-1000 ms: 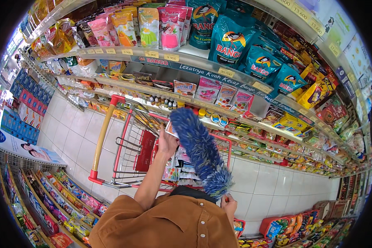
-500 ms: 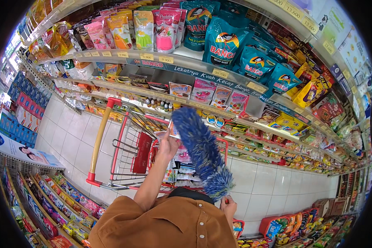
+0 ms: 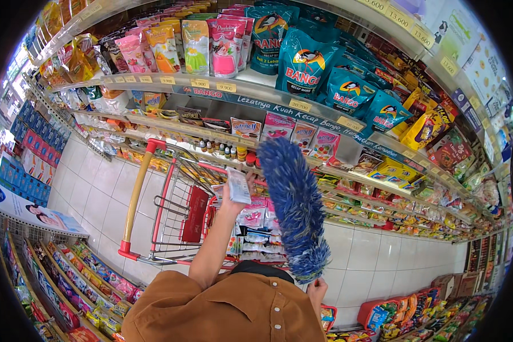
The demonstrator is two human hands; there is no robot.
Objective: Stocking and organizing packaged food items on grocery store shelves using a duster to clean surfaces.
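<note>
My left hand (image 3: 231, 200) is closed around a small, pale, flat packet (image 3: 238, 185), held up over the shopping cart. My right hand (image 3: 317, 288), low and close to my body, grips the lower end of a fluffy blue duster (image 3: 293, 211); its handle is hidden. The duster points up and away from me, its tip in front of the shelf with small dessert pouches (image 3: 277, 125). Below the packet, the cart (image 3: 164, 196), red and metal with a yellow handle, holds several pink and white packets (image 3: 252, 214).
A long shelf unit (image 3: 256, 102) curves across the far side, with pudding pouches (image 3: 196, 48) and large teal pouches (image 3: 305, 62) on its upper level. Racks of snack bags (image 3: 85, 273) stand at lower left. Red bins of packets (image 3: 376, 313) sit at lower right on the tiled floor (image 3: 359, 256).
The duster has swung right and its tip now leans away from the left hand. The packet in my left hand has turned and shows more of its flat face.
</note>
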